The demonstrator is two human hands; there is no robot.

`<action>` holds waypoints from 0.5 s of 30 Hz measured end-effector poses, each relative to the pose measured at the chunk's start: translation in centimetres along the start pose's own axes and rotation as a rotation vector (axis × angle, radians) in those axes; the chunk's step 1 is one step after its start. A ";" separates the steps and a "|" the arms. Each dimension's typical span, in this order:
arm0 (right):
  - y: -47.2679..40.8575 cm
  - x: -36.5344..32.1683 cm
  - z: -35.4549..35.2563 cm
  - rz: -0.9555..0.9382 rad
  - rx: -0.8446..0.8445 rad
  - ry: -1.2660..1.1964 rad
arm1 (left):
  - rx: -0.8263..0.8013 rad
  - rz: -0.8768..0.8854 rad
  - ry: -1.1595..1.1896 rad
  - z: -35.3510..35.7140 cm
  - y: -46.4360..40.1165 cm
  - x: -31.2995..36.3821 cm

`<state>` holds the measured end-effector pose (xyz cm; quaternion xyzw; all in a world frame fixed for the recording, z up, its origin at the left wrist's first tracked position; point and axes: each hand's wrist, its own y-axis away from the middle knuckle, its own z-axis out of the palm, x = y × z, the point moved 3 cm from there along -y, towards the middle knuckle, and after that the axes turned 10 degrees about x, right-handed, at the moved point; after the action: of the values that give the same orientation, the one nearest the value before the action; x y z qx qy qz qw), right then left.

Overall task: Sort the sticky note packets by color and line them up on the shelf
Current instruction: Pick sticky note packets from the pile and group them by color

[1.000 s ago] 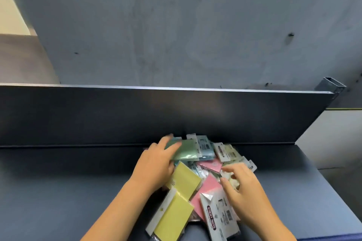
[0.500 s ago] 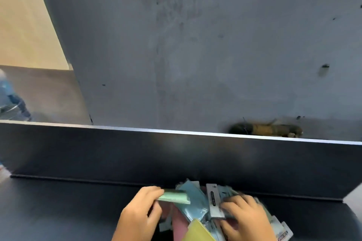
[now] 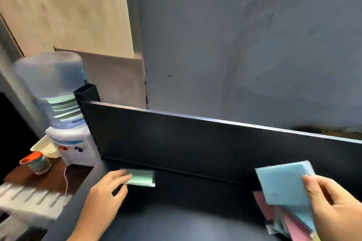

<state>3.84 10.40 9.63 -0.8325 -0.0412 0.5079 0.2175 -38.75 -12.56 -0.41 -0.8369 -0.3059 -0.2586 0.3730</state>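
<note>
Our left hand (image 3: 105, 191) pinches 1 mint-green packet (image 3: 140, 177) at the shelf's (image 3: 195, 219) back-left; our right hand (image 3: 331, 203) grips 1 blue packet (image 3: 284, 184) above the blurred, frame-cut pile (image 3: 290, 221).

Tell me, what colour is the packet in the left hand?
Pale green packet, pinched by the left hand; the head view shows it.

Lighting: dim, indoor; soft sheen on shelf (image 3: 176, 225). Quality: motion blur throughout, heaviest left; wide-angle bending at edges.
</note>
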 end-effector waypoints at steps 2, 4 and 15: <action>3.7 -2.5 6.3 0.180 -0.232 -0.096 | -0.029 0.064 -0.032 -1.8 -1.5 -3.9; 8.0 -3.7 12.9 0.381 -0.482 -0.131 | -0.077 0.091 -0.044 -2.7 -3.0 -7.3; 15.9 -7.2 29.2 0.100 -0.609 0.503 | -0.410 0.211 -0.228 -0.2 -5.5 -13.7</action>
<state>-27.19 3.36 -2.20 -0.9583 -0.0945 0.2626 -0.0610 -51.98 -14.17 -6.78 -0.9461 -0.1981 -0.1787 0.1837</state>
